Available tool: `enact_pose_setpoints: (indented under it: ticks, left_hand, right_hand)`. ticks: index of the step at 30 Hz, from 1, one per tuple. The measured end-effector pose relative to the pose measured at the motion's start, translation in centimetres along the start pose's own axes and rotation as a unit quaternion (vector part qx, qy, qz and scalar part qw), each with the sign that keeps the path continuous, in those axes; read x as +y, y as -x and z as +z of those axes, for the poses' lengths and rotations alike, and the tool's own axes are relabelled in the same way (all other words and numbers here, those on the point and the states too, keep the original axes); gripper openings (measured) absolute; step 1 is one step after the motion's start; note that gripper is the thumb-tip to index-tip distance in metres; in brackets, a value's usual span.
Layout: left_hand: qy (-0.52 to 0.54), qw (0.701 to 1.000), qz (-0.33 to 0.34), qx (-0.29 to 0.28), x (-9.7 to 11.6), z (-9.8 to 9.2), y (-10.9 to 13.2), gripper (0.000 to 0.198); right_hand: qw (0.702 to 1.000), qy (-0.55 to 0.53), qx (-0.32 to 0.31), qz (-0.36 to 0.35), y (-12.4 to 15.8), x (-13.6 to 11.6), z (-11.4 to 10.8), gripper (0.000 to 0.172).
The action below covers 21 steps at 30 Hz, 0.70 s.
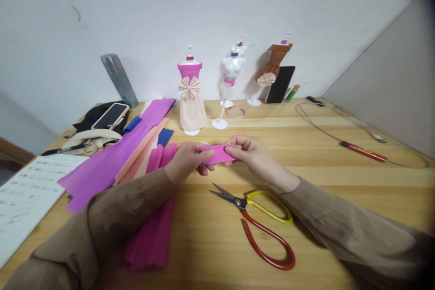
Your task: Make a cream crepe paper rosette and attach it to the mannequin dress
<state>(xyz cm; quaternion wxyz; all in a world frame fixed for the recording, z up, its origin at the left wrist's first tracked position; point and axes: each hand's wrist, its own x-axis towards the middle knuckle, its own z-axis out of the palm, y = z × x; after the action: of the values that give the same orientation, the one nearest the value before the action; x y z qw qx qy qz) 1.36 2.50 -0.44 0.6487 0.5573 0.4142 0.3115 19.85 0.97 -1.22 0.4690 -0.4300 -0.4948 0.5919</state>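
A small pink strip of crepe paper (219, 155) is stretched between my two hands above the middle of the table. My left hand (188, 159) pinches its left end, thumb on top. At the other end, the thumb and fingers of my right hand (253, 156) are closed on it. Scissors (239, 202) with one yellow and one red handle lie below my hands, their blades pointing up and left. Long pink crepe paper (152, 231) lies under and beside my left forearm.
Behind my hands stand a mini mannequin in a pink and cream dress (192, 108), a bare white mannequin (233, 70) and one in brown (277, 61). Purple paper (136, 145), a phone (110, 116), a bottle (118, 79) and a written sheet (27, 204) are left. A red-handled wired tool (363, 150) lies right.
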Motion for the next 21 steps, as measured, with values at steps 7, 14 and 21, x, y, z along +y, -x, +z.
enact_pose_setpoints:
  ticks: [7,14,21]
  left_hand:
    - [-0.018,1.0,0.012,-0.005,-0.1,-0.05,-0.01,0.031]
    - [-0.056,0.998,0.021,0.01,-0.35,-0.17,-0.3,0.029]
    - [-0.049,0.998,0.043,0.006,0.19,0.23,-0.02,0.033]
  right_hand:
    - [0.999,0.031,-0.011,-0.009,0.01,0.04,-0.09,0.036]
    - [0.999,0.047,-0.021,-0.009,0.18,-0.01,0.04,0.039]
    - [0.998,0.064,-0.009,-0.009,0.42,0.0,0.54,0.04]
